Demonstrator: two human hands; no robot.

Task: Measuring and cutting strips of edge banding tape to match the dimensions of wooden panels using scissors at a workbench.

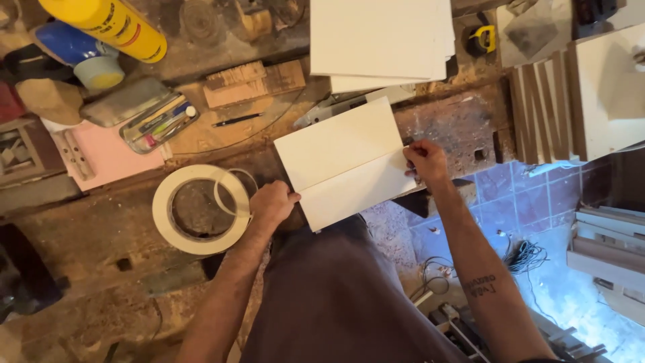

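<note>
Two white flat boards (342, 161) lie side by side on the worn wooden workbench (87, 235), their long edges meeting in a seam. My left hand (272, 204) presses the left end of the near board at that seam. My right hand (424, 161) pinches the right end of the boards where they meet. A large roll of cream masking tape (161, 218) lies just left of my left hand, with a smaller roll (235, 195) leaning inside it.
A stack of white panels (379, 40) sits at the back. Yellow spray can (107, 23), blue-capped can (84, 50), tray of pens (158, 121), wood blocks (252, 82), black pencil (236, 120), tape measure (482, 39). Wood slats (541, 114) at right; tiled floor (524, 202) with cables below.
</note>
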